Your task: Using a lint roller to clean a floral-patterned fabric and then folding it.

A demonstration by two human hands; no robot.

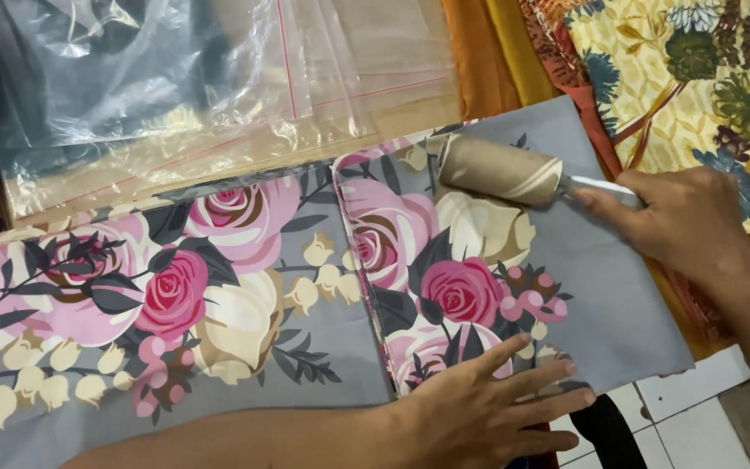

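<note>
**Roller on the folded floral cloth**

My right hand point(683, 221) has its fingers closed around the handle of the lint roller point(501, 169). The roller's long axis runs left to right, tilting slightly down toward my hand, and it rests near the far edge of the folded grey floral cloth point(601, 295). My left hand point(488, 408) lies flat, fingers spread, on the near edge. Plain grey cloth lies open between the two hands. Clear plastic bags point(219, 78) lie beyond.

One head-worn camera looks steeply down, close over the floral cloth point(219, 321). It faces forward toward plastic bags point(175, 78) at eleven o'clock; tiled floor point(696, 417) shows at five o'clock.
</note>
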